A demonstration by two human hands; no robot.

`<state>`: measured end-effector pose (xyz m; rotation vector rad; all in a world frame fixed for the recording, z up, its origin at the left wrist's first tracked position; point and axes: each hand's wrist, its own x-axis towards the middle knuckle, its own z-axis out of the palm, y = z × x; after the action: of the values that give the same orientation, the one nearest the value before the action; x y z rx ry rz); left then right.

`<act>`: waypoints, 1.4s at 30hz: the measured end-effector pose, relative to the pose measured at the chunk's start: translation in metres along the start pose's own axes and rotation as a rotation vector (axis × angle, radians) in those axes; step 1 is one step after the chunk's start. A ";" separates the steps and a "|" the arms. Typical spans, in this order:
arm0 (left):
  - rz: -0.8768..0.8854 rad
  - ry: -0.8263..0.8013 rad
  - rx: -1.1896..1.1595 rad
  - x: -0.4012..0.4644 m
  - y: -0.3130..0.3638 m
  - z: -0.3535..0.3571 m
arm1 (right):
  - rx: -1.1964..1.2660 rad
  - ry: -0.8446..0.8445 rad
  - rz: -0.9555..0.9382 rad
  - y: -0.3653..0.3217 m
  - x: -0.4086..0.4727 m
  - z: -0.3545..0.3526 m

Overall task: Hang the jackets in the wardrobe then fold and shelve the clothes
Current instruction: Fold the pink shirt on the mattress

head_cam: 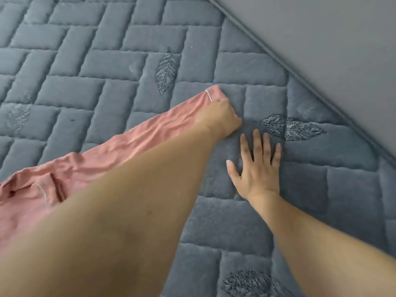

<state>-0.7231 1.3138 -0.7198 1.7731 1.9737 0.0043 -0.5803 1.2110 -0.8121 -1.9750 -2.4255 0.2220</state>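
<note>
A pink garment [128,144] with thin white piping lies stretched across a grey-blue quilted cover [85,61], running from the lower left up to the middle. My left hand [220,116] grips the far end of the pink garment, fingers curled round its edge, with my left forearm lying over much of the cloth. Just to its right, my right hand [257,166] rests flat on the quilted cover with fingers spread and holds nothing.
The quilted cover has a brick pattern with stitched leaf shapes [166,71]. Its piped edge runs diagonally at the upper right, with a plain grey surface [321,28] beyond it.
</note>
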 end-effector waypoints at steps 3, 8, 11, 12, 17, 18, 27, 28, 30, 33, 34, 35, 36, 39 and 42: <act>-0.048 0.003 0.106 0.014 0.012 0.021 | 0.007 0.022 -0.007 0.002 -0.001 0.005; -0.020 0.109 -0.047 0.018 -0.004 0.012 | -0.012 0.031 -0.009 0.008 0.000 0.005; -0.132 0.143 -0.255 0.001 -0.025 -0.002 | -0.038 0.031 -0.007 0.009 0.001 0.005; -0.228 0.137 -0.434 -0.007 -0.034 -0.004 | -0.047 0.027 -0.008 0.009 0.000 0.005; -0.700 0.196 -1.363 -0.066 -0.098 -0.006 | -0.059 -0.023 0.074 -0.003 -0.003 -0.009; -0.714 0.225 -1.396 -0.082 -0.116 -0.007 | -0.049 -0.037 0.116 -0.013 -0.004 -0.011; -0.795 0.589 -1.299 -0.272 -0.321 -0.026 | 0.264 -0.197 -0.049 -0.258 -0.026 -0.010; -0.811 0.633 -1.283 -0.291 -0.344 -0.029 | 0.257 -0.209 -0.096 -0.288 -0.032 -0.009; -0.852 0.714 -1.203 -0.332 -0.388 -0.031 | 0.219 -0.223 -0.182 -0.343 -0.049 -0.008; -0.948 0.805 -1.164 -0.398 -0.459 -0.032 | 0.123 -0.239 -0.301 -0.411 -0.081 -0.005; -1.004 0.821 -1.142 -0.423 -0.483 -0.032 | 0.091 -0.238 -0.345 -0.431 -0.092 -0.003; -1.078 0.833 -1.117 -0.446 -0.507 -0.031 | 0.063 -0.232 -0.388 -0.450 -0.101 -0.001; -1.156 0.828 -1.101 -0.468 -0.530 -0.028 | 0.044 -0.226 -0.424 -0.467 -0.110 0.002; -1.349 0.692 -1.080 -0.511 -0.574 -0.017 | 0.015 -0.247 -0.471 -0.513 -0.127 0.011; -1.384 0.540 -0.572 -0.512 -0.590 -0.004 | -0.075 -0.270 -0.440 -0.533 -0.130 0.021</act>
<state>-1.2544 0.7418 -0.7250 -0.1632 2.7575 0.5527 -1.0740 0.9769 -0.7616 -1.4554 -2.9979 0.4162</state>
